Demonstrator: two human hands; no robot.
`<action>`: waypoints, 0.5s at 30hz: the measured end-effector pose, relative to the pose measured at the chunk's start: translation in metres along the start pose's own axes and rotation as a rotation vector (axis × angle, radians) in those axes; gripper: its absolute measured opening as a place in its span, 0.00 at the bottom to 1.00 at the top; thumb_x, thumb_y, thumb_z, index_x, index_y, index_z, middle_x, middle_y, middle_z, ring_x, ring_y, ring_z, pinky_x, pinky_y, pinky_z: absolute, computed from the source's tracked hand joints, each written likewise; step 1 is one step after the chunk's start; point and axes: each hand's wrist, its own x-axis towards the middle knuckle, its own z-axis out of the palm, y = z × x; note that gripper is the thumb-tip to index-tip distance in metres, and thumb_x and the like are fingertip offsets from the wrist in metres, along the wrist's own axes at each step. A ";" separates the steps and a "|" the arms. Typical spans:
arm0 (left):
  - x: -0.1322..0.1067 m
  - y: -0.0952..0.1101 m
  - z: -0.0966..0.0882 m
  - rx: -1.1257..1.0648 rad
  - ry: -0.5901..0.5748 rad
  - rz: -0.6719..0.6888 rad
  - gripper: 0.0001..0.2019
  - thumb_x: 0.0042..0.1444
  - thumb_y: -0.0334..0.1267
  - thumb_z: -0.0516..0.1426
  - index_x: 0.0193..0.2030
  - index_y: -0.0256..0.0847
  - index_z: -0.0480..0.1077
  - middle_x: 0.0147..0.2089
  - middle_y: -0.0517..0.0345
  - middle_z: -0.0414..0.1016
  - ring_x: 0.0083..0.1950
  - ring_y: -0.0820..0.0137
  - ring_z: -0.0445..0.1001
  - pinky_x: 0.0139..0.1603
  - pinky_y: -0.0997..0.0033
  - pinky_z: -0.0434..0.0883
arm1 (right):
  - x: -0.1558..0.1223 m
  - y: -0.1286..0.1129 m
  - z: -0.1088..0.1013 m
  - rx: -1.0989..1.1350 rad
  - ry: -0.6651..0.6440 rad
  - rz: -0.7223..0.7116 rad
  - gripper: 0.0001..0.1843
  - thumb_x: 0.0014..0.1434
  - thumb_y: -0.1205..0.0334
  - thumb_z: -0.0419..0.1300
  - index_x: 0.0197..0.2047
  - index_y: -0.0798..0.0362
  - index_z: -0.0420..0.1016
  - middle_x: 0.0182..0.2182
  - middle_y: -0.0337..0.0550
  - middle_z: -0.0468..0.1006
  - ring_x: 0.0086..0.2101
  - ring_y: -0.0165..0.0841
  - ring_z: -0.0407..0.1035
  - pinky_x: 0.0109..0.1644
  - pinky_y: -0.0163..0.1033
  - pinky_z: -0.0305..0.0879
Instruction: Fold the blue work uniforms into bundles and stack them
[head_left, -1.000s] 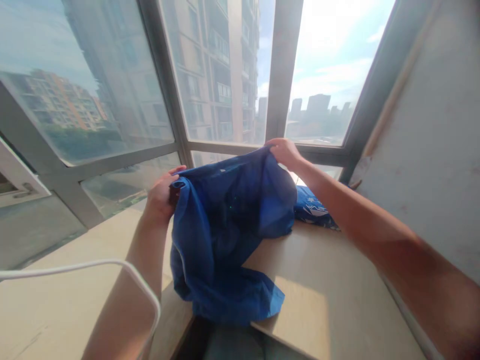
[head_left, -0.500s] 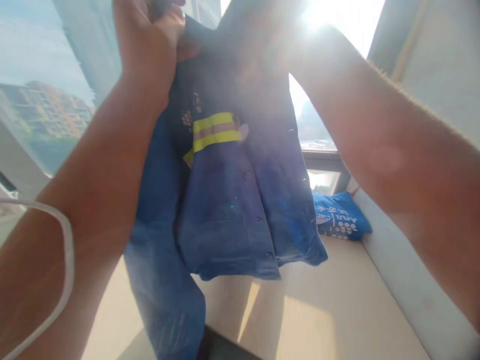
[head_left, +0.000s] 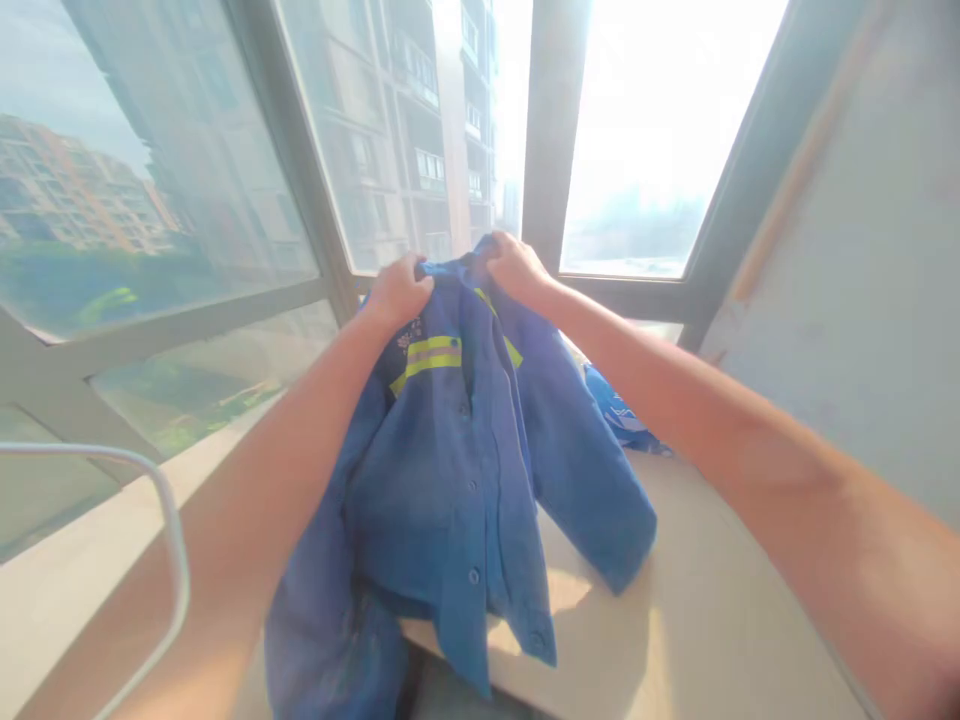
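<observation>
A blue work jacket [head_left: 420, 470] with yellow reflective stripes and a buttoned front hangs from both hands, its front facing me. My left hand [head_left: 401, 290] is closed on one shoulder beside the collar. On the other side of the collar, my right hand [head_left: 517, 268] grips the opposite shoulder. Both arms are stretched forward. One sleeve hangs at the left and reaches the bottom of the view; the other spreads out to the right. The lower hem hangs over the pale surface [head_left: 720, 580].
A folded blue printed cloth [head_left: 619, 410] lies behind the right sleeve. Windows with grey frames [head_left: 555, 140] surround the far side, and a pale wall [head_left: 847, 280] stands at the right. A white cable [head_left: 176, 560] loops across my left forearm.
Both hands have moved down and farther away, still gripping the jacket. The jacket now sits lower, with its collar and both sleeves in sight.
</observation>
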 end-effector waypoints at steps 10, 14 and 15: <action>-0.163 -0.080 0.164 0.141 -0.500 -0.071 0.30 0.58 0.36 0.56 0.68 0.32 0.60 0.70 0.35 0.62 0.71 0.52 0.60 0.69 0.52 0.60 | -0.143 0.102 0.182 -0.034 -0.350 0.109 0.40 0.52 0.78 0.53 0.70 0.65 0.55 0.64 0.62 0.66 0.62 0.44 0.63 0.66 0.48 0.61; -0.297 -0.080 0.164 0.238 -0.410 -0.058 0.25 0.63 0.43 0.54 0.65 0.37 0.65 0.68 0.39 0.66 0.68 0.49 0.64 0.66 0.43 0.62 | -0.228 0.132 0.190 0.059 -0.270 0.150 0.35 0.54 0.73 0.54 0.66 0.63 0.63 0.63 0.59 0.69 0.63 0.46 0.63 0.69 0.52 0.58; -0.329 -0.079 0.159 0.254 -0.368 -0.028 0.24 0.64 0.44 0.54 0.64 0.39 0.66 0.67 0.41 0.67 0.68 0.50 0.65 0.67 0.43 0.61 | -0.256 0.137 0.186 0.062 -0.248 0.181 0.33 0.56 0.71 0.54 0.66 0.62 0.63 0.62 0.59 0.69 0.62 0.46 0.63 0.68 0.54 0.58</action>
